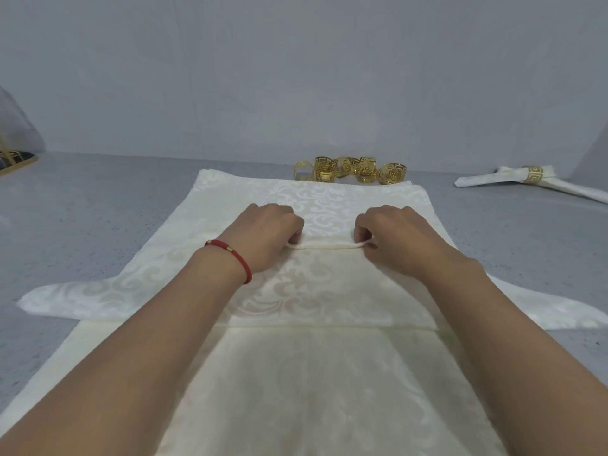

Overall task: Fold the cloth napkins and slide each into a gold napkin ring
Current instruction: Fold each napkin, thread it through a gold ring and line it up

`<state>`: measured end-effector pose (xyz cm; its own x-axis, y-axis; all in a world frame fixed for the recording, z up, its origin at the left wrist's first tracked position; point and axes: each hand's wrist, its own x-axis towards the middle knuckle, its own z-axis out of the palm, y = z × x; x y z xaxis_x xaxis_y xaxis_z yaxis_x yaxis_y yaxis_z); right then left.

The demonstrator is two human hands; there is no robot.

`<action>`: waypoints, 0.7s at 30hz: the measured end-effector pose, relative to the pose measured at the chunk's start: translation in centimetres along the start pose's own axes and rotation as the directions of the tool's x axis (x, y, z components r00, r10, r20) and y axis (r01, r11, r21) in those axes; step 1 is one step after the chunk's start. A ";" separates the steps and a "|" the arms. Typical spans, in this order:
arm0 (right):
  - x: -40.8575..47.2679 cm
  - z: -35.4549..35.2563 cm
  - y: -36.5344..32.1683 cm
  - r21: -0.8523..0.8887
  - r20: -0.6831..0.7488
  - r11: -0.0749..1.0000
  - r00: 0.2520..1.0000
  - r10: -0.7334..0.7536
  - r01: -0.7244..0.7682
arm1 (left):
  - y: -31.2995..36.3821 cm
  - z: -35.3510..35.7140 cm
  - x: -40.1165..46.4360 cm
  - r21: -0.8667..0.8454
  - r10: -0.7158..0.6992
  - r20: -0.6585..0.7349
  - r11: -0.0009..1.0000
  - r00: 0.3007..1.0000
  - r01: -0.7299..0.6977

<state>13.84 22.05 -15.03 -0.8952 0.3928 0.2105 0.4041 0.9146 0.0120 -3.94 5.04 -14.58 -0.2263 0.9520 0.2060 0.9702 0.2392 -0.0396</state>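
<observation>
At the far left edge of the grey speckled bench (98, 199) a gold-framed object (14, 161) pokes into view, cut off by the frame; bare bench surface runs between it and the cloth. A cream damask napkin (329, 291) lies across the middle, its woven scroll pattern faintly glossy, its side corners spread out left and right onto the bench. It rests on a stack of like napkins (296, 390) whose squared edges reach toward the viewer.

The left hand (266, 235), a red cord bracelet (230, 260) at the wrist, has its fingers curled in a closed grip on the left end of a narrow rolled fold running across the napkin's middle. The right hand (394, 238) pinches the fold's right end in the same curled grip, a small loop of hem showing at its fingertips.

Beyond the cloth's far edge a cluster of gold napkin rings (350, 169), pierced metal with a key pattern, sits near the plain wall (296, 77). Well apart to the right, with open bench between, lies a finished napkin (559, 184) threaded through a gold ring (533, 174).
</observation>
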 end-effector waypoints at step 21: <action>-0.8 -0.7 0.8 0.184 0.076 0.982 0.997 0.031 -0.044 | -0.4 -0.6 -0.7 -0.136 -0.054 0.033 0.989 0.998 0.058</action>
<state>15.01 22.43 -14.48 -0.8940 0.4268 0.1362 0.4019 0.8984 -0.1772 -4.08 4.17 -14.12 -0.2812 0.9435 0.1755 0.9582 0.2658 0.1059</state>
